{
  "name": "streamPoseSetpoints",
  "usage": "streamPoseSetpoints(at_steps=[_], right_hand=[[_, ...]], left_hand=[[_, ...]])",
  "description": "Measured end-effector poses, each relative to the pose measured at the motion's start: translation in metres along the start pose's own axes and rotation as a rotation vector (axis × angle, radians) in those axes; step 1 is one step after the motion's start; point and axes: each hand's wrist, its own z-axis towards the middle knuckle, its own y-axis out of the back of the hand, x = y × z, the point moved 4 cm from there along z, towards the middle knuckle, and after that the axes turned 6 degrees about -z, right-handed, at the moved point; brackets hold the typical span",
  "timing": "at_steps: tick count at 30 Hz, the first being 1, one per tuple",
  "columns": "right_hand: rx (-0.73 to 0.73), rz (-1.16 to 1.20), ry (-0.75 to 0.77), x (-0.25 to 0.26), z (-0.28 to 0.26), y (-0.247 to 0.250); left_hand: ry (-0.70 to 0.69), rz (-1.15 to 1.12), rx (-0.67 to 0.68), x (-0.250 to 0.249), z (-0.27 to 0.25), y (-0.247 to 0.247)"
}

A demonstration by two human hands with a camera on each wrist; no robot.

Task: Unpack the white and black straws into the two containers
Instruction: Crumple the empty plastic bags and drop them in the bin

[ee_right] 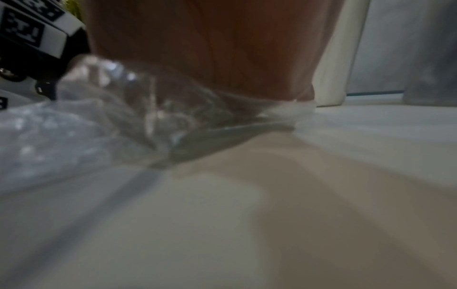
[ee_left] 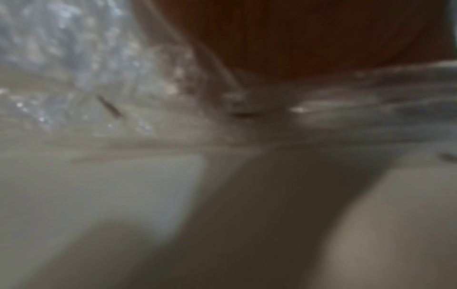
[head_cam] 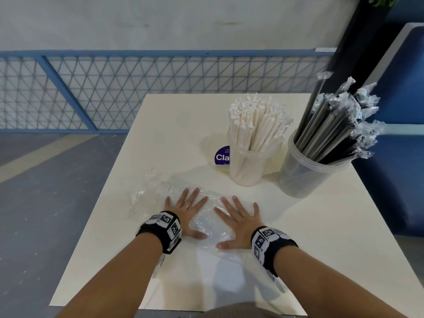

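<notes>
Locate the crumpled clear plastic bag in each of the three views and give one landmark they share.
Head: the crumpled clear plastic bag lies low centre on the cream table, flat under both hands, left hand and right hand.
Left wrist: blurred, filling the upper left.
Right wrist: left and centre, under the palm.
Shared landmark: the cream table top, under the bag in every view.

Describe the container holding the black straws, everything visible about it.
The container of black straws is a round tub of cloudy, translucent plastic with a rolled rim and no lid. It stands upright near the table's right edge, right of the white-straw container, apparently close beside it without touching. It is packed with black straws, each in a clear wrapper, leaning and fanning up to the right well past the rim. Neither hand touches it.
</notes>
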Motion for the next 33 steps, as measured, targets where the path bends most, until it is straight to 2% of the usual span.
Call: streamPoseSetpoints(at_steps=[9,16,19,21,23,24,26,28,31,33], right_hand=[[0.034,0.03,0.01,-0.03,-0.013,-0.01],[0.039,0.042,0.001,-0.033,-0.013,-0.009],[0.024,0.018,0.0,-0.034,-0.014,-0.005],[-0.041,-0.003,0.01,-0.033,-0.017,-0.001],[-0.252,0.052,-0.004,-0.032,-0.028,0.014],[-0.449,0.156,-0.014,-0.031,-0.038,0.027],[-0.935,0.426,-0.029,-0.036,-0.066,0.054],[-1.36,0.578,-0.083,-0.046,-0.095,0.071],[-1.69,0.649,-0.23,-0.067,-0.131,0.087],[-1.842,0.602,-0.306,-0.087,-0.153,0.097]], left_hand=[[0.072,0.01,0.025,0.018,-0.018,0.005],[0.12,0.003,-0.023,0.028,-0.029,0.005],[0.171,0.156,-0.021,0.018,-0.025,0.022],[0.153,0.303,-0.083,0.0,-0.029,0.043],[0.053,0.323,-0.228,-0.025,-0.04,0.068],[-0.023,0.276,-0.307,-0.039,-0.048,0.081],[-0.212,0.091,-0.441,-0.067,-0.063,0.106],[-0.378,-0.128,-0.538,-0.096,-0.075,0.133],[-0.506,-0.387,-0.628,-0.142,-0.076,0.166],[-0.539,-0.568,-0.609,-0.172,-0.064,0.178]])
